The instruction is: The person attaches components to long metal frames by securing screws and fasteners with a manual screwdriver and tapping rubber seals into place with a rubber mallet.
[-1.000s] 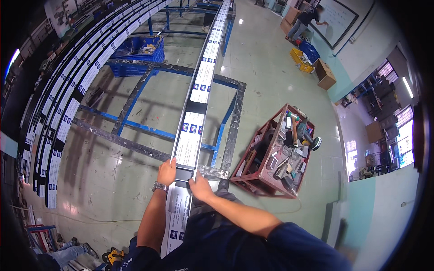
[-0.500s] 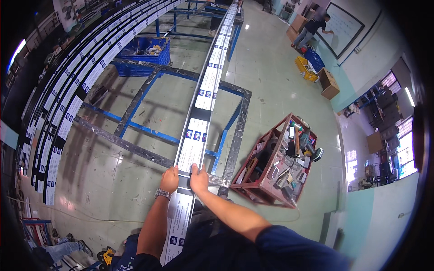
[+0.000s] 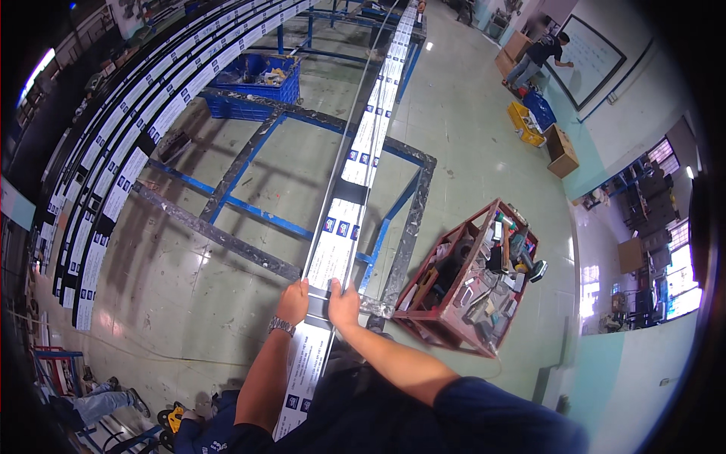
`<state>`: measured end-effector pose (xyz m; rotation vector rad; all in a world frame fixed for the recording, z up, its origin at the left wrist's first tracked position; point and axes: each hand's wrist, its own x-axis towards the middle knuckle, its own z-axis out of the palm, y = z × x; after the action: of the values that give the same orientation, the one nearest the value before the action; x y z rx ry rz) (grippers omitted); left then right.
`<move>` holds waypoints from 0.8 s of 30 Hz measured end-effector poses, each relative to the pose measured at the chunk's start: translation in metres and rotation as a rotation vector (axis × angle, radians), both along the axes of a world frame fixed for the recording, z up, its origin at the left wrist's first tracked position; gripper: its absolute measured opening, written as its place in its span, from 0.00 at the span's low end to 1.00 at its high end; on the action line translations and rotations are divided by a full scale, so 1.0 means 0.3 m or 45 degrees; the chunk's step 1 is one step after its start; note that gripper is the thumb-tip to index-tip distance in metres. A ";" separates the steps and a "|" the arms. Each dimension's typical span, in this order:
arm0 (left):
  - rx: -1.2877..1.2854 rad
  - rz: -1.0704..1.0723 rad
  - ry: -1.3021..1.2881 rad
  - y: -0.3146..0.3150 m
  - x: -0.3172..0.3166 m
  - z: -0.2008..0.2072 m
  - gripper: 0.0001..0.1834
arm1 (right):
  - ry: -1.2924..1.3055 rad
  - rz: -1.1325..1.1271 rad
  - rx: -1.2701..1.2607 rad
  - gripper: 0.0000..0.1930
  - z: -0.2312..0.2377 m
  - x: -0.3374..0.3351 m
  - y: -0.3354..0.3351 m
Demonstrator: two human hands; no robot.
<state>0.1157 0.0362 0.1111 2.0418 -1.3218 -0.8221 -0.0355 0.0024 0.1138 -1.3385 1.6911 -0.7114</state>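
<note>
A pale, glossy tiled floor [image 3: 469, 174] spreads through the workshop, its widest strip running toward 1 o'clock from the hands. Between 1 and 2 o'clock a co-worker in dark clothes [image 3: 538, 53] raises an arm to a black-framed whiteboard [image 3: 594, 60].

An open desk of blue and paint-flecked black bars [image 3: 417, 216] stands ahead. Over it lies a long, narrow profile faced in white film with dark-blue squares and black bands [image 3: 350, 191]; it stretches from between 12 and 1 o'clock back between the hands to between 6 and 7, against the wearer's body.

The bare left hand [image 3: 293, 303] grips the profile's left edge and the bare right hand [image 3: 344, 304] its right edge, just across from each other. Each grip is curled round its edge; fingers underneath are hidden.

At 3 o'clock a red-brown metal cart heaped with tools [image 3: 458, 318] nearly meets the desk's near corner, the gap widening toward 1. At 10 o'clock a row of similar white-and-black profiles [image 3: 128, 178] flanks the desk, floor between.
</note>
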 end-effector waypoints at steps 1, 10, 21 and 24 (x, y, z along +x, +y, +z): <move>0.011 -0.004 0.009 0.001 0.001 -0.005 0.28 | 0.009 -0.005 -0.002 0.29 0.003 0.003 -0.003; 0.002 -0.008 0.054 -0.008 0.010 -0.023 0.28 | -0.037 -0.013 -0.007 0.25 -0.004 0.010 -0.004; 0.000 -0.014 0.011 0.016 -0.005 -0.024 0.29 | -0.083 -0.058 0.028 0.34 -0.038 -0.009 0.023; 0.065 -0.019 0.025 0.033 -0.015 -0.023 0.30 | -0.058 -0.059 0.019 0.34 -0.050 -0.017 0.045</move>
<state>0.1113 0.0461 0.1044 2.0596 -1.3196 -0.8889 -0.0405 0.0158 0.0988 -1.2669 1.6925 -0.7490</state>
